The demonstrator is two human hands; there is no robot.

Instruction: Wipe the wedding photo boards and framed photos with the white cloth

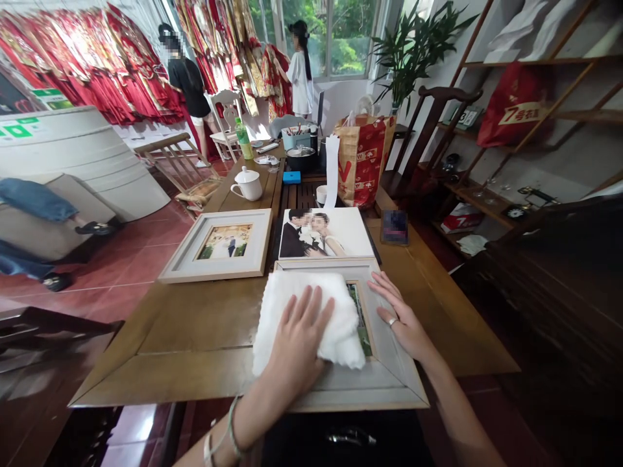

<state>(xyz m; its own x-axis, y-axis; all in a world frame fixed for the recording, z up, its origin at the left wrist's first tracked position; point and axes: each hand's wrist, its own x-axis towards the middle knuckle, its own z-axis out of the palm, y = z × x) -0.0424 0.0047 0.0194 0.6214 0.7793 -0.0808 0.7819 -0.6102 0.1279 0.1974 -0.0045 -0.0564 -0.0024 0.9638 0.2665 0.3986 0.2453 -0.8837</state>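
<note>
Under my left hand (299, 334) a white fluffy cloth (272, 305) lies on a picture frame (396, 373) at the table's near edge. The left fingers are spread flat on the cloth, which hides most of the photo inside. My right hand (402, 321), with a ring on one finger, rests stretched out on the frame's right border. Behind this frame lies a wedding photo panel (350, 230) of a couple. To the left, a second framed photo (221, 241) lies face up on the wooden table (195, 331).
A white lidded cup (249, 183), a green-labelled bottle (243, 139), a blue box (292, 177) and a paper bag (365, 162) stand farther back. At the right edge lies a dark phone-like device (394, 227). Two people stand by the clothes racks; another's legs show at left.
</note>
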